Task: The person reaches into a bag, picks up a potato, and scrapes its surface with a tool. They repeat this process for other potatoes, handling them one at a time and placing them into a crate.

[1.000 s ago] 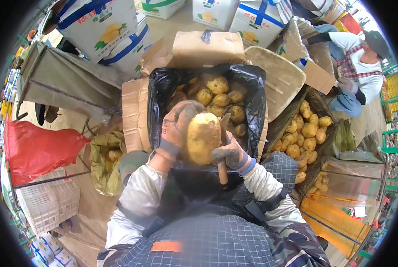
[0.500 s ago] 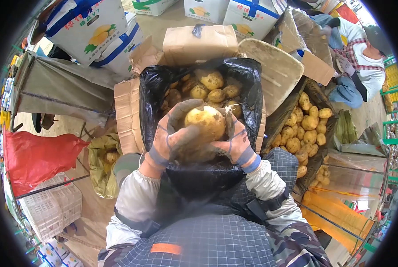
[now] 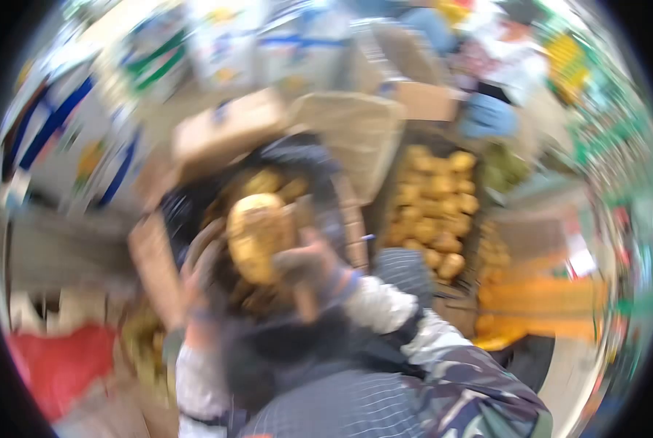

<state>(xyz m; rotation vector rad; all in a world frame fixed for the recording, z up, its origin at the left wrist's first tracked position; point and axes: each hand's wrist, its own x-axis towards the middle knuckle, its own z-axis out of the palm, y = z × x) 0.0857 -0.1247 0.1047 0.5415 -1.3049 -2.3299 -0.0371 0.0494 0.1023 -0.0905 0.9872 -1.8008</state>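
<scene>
Motion blurs the view. A large yellow potato (image 3: 257, 239) with brown patches is between my two gloved hands, above a box lined with a black plastic bag (image 3: 184, 219). My right hand (image 3: 310, 266) is closed against its right side, the thumb across the lower edge. On the other side my left hand (image 3: 204, 274) curls along the potato; its fingertips are smeared. More potatoes (image 3: 263, 181) lie in the lined box behind the held one.
To the right stands a crate of potatoes (image 3: 432, 204). A beige board (image 3: 352, 135) leans by the box. White printed cartons (image 3: 228, 47) stand behind. A person (image 3: 498, 80) sits at the upper right. Red sacking (image 3: 63, 365) lies left, orange mesh (image 3: 545, 299) right.
My head view has swung to the right, so the box and hands appear further left. The potato has turned from lying sideways to standing more upright between my hands.
</scene>
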